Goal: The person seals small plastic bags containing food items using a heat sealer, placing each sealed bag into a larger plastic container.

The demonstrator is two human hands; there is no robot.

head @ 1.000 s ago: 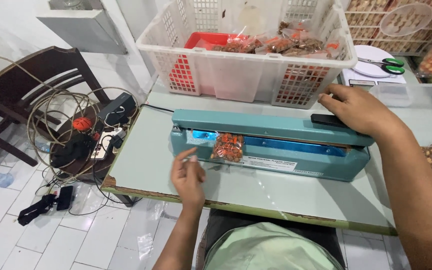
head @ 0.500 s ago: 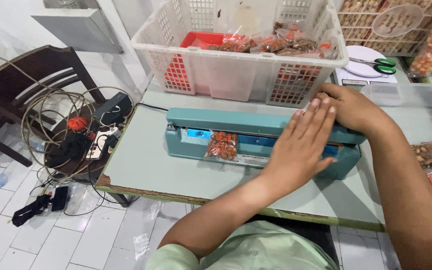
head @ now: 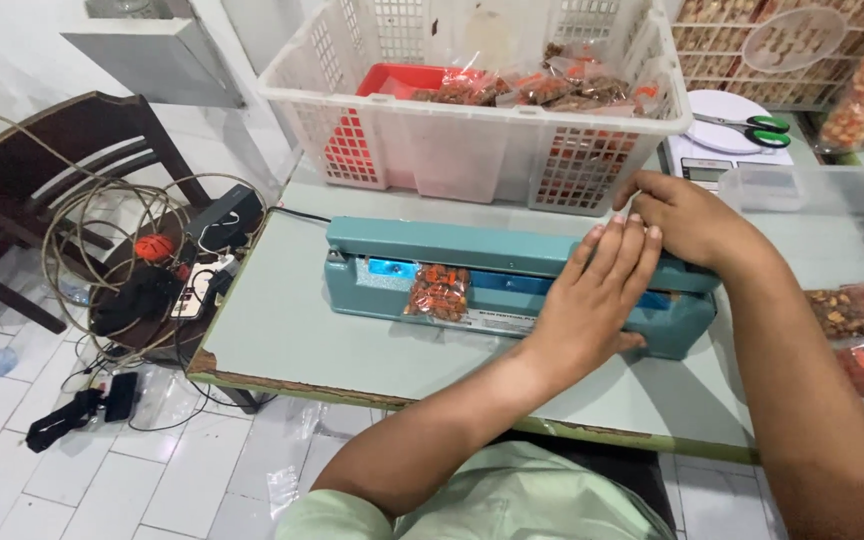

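While a small clear packet of orange snacks sat with its top edge caught under the lowered arm of a teal impulse sealer, hanging down the machine's front left of centre, both hands bore down on the arm's right end. This seemed meant to keep the bar clamped on the packet's mouth. The left hand lay flat, palm down, fingers straight and pressed together, its forearm crossing the body from lower left. The right hand rested just behind it, fingers curled over the arm's far edge, touching the left fingertips. The sealer stood on a pale green surface. Behind it was a white plastic basket of filled packets; to the right, scissors on a white scale. More packets lay at the right edge.
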